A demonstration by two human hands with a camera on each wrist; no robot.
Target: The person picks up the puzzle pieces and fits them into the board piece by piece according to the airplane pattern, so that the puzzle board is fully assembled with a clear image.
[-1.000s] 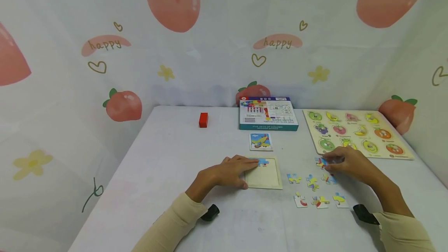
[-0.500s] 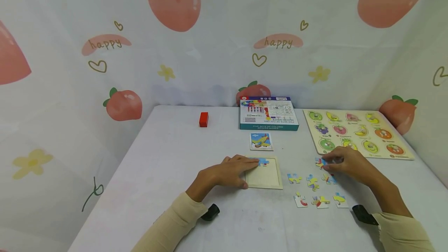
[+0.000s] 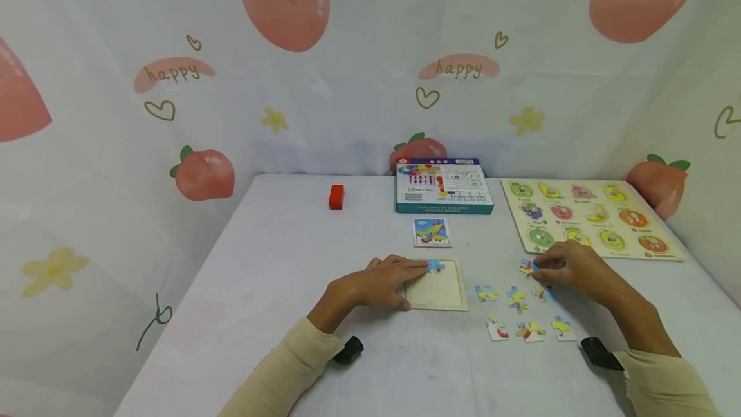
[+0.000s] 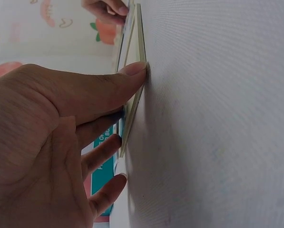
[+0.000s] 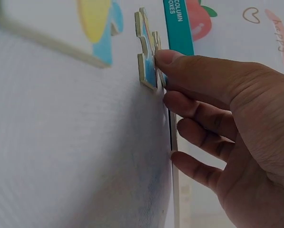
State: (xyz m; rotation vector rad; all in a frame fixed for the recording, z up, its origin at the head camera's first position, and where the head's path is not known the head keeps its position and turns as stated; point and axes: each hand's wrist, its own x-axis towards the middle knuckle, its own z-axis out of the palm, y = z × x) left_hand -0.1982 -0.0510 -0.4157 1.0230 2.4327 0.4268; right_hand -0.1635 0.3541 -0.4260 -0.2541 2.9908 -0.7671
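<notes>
My left hand [image 3: 384,280] holds the left side of the shallow wooden puzzle tray [image 3: 437,298]. Its thumb is against the near edge in the left wrist view, while the index finger lies over a blue puzzle piece [image 3: 437,267] at the tray's top. Farther right, my right hand [image 3: 579,269] pinches a blue, red and yellow jigsaw piece [image 3: 527,268] by its edge between thumb and index finger. The right wrist view shows the right thumb [image 5: 168,58] on that piece, the other fingers bent loosely below. Several loose jigsaw pieces [image 3: 517,300] lie between the tray and this hand.
Behind the tray lies a small airplane picture card [image 3: 431,232], with a flat teal-sided box [image 3: 444,188] beyond it. A wooden fruit board [image 3: 628,231] sits at the back right, just past the right hand. A red block [image 3: 336,197] stands at the back left.
</notes>
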